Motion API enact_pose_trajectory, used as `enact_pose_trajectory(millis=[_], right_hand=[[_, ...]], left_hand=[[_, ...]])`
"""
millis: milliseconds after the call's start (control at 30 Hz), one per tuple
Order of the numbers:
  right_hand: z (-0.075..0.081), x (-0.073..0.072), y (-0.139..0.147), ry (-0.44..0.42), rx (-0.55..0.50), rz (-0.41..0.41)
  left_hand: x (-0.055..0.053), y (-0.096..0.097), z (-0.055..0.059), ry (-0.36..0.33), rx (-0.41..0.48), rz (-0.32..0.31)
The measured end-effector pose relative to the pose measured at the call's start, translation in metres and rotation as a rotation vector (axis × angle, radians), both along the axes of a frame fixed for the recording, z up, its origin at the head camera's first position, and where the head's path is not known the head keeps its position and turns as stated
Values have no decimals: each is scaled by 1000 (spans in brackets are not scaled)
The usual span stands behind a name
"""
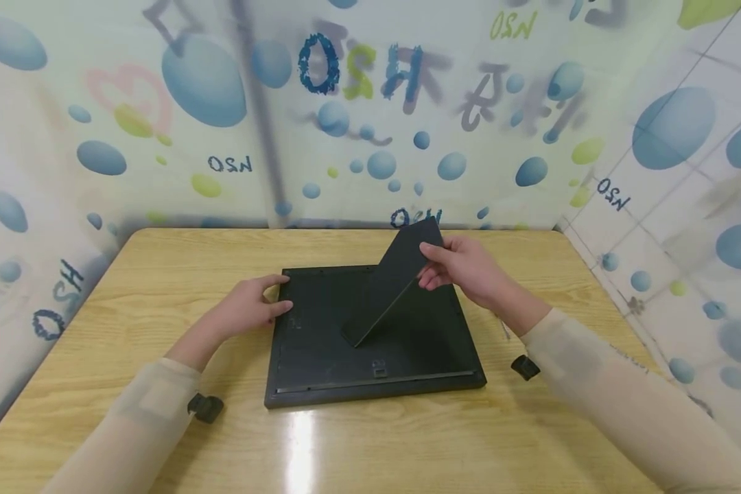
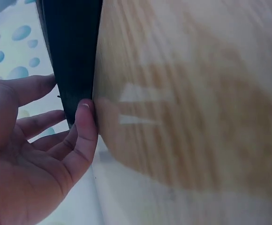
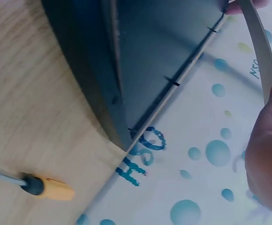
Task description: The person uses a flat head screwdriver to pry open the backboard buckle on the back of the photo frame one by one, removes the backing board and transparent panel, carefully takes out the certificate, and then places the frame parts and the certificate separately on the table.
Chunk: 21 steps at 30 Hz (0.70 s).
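Note:
A black picture frame (image 1: pixel 321 329) lies on the table with its back upward. From that back a flat black stand (image 1: pixel 401 267) slants up to the right, its lower end near the middle of the panel. My right hand (image 1: pixel 466 264) pinches the stand's raised end, thumb on the near face and fingers behind. At the frame's left edge, my left hand (image 1: pixel 250 305) grips the side. The left wrist view shows its fingers (image 2: pixel 85 122) on both sides of the frame's edge (image 2: pixel 75 56).
A screwdriver (image 3: pixel 54 188) with an orange handle lies on the wooden table (image 1: pixel 370 446) right of the frame, mostly behind my right forearm in the head view. Patterned curtains (image 1: pixel 370 137) surround the table's back and sides.

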State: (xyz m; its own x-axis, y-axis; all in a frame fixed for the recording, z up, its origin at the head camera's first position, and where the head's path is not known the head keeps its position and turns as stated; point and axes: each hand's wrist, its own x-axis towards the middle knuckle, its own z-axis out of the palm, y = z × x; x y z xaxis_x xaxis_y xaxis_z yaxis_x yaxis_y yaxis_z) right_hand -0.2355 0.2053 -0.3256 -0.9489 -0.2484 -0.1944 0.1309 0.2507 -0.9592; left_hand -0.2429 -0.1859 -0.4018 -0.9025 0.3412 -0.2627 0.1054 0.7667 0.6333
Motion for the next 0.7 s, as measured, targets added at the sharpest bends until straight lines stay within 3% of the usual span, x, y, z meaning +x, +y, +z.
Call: enact_pose_trajectory(millis=[267,467,700], right_hand=[[12,5,-5,24,7,8],[19,13,-14,88,16,-10],[29,25,-31,303,81,59]], left_hand=[[3,0,0,25,-3,-15],[5,1,-1,46,9,-27],[5,1,-1,51,30,-51]])
